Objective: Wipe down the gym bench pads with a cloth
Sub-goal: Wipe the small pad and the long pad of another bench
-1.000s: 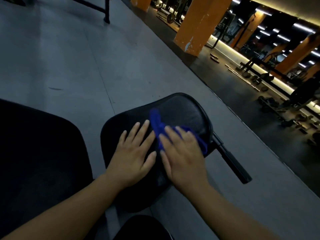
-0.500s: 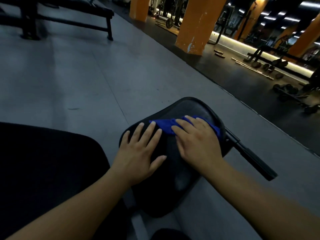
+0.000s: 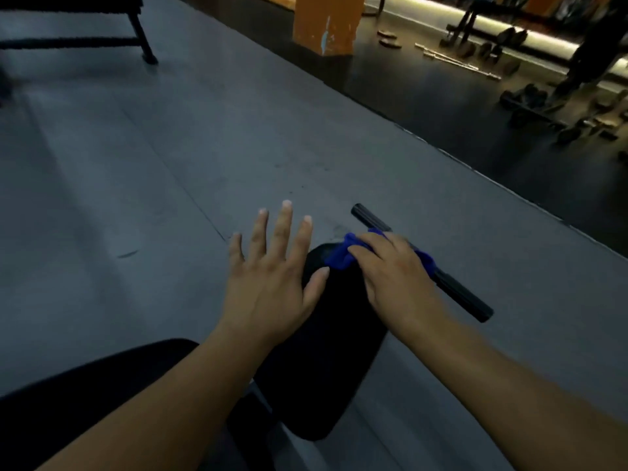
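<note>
Left hand (image 3: pixel 272 277) has lifted off the pad (image 3: pixel 326 351), grip spread open and empty. Right hand (image 3: pixel 394 277) has pushed the cloth (image 3: pixel 339 256) to the pad's far edge (beside the bar (image 3: pixel 469 297)), grip curled over it. This pad looks nearly done.

Open floor (image 3: pixel 136 198) spreads left of the pad (image 3: pixel 323 368) — wide room. A black bar (image 3: pixel 465 297) slants close along its right, under the right hand (image 3: pixel 397 277).

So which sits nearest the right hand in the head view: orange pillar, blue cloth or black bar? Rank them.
1. The blue cloth, gripped by the right hand.
2. The black bar, just beyond it.
3. The orange pillar, far back.
</note>
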Demonstrator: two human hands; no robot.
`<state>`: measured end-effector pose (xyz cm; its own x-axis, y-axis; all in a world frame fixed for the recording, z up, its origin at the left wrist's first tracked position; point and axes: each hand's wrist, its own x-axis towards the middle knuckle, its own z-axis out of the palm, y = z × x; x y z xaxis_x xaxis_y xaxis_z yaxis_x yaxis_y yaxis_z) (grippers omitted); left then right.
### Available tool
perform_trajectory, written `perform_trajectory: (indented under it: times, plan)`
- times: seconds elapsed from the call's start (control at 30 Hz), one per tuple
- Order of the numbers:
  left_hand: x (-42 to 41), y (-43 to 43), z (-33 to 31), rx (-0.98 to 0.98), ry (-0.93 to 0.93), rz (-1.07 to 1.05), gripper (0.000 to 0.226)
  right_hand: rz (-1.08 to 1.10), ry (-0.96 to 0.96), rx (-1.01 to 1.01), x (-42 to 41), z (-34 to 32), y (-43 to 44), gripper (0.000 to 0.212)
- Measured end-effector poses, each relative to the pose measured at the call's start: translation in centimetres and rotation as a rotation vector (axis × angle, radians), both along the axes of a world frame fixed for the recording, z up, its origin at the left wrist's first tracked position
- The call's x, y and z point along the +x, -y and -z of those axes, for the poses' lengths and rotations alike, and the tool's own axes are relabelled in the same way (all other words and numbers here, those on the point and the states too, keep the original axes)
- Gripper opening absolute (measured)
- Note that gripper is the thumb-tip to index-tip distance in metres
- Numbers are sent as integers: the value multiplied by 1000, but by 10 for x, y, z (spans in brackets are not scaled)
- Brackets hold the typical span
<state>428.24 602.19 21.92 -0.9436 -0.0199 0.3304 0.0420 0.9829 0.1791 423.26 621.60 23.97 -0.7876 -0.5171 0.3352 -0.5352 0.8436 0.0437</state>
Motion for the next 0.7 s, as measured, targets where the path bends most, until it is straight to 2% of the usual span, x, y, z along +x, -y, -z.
perform_trajectory:
  times: [0.1, 0.2, 0.37, 0.5, 0.7]
  plan:
    - [-3, -19, -91, -17, 19, 48, 74, 83, 58, -96, 8, -81, -25, 36]
    - [-8, -51, -197, -21, 10, 96, 73, 133, 100, -156, 14, -179, -58, 42]
    - [-27, -139, -354, -59, -36, 198, 72, 241, 6, -301, 3, -337, -131, 40]
    - [-59, -219, -446, -65, -83, 261, 74, 340, -102, -397, -10, -427, -197, 41]
    - [-108, -319, -545, -63, -208, 437, 74, 477, -271, -384, -24, -513, -299, 40]
